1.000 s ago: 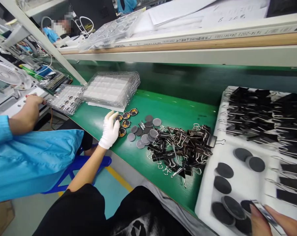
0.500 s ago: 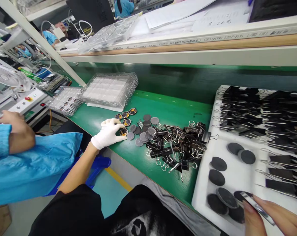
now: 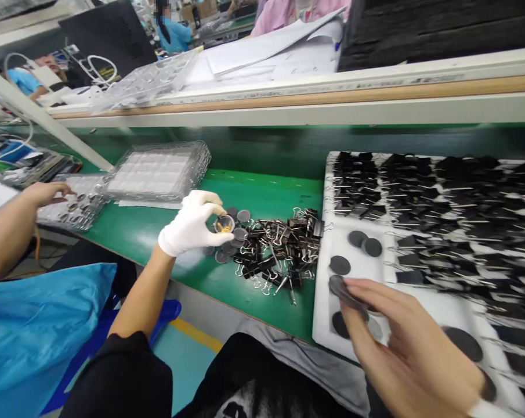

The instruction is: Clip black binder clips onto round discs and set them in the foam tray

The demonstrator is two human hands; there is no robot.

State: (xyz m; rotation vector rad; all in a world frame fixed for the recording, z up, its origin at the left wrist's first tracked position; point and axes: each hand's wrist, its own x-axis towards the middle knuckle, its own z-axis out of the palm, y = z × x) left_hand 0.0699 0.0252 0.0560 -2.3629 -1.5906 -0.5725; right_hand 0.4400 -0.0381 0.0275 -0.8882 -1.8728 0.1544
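- Moved over grey discs [image 3: 243,216], one round case [image 3: 224,224] sits pinched in my left hand [image 3: 190,226], between thumb and fingers.
- My right hand [image 3: 401,337] pinches a dark disc [image 3: 346,292] above the white tray [image 3: 322,316].

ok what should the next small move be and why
Probably bring the right hand across toward the gloved left hand: the right pinches a dark disc over the white tray, while the left holds a round case, orange showing inside, and the two are apart.
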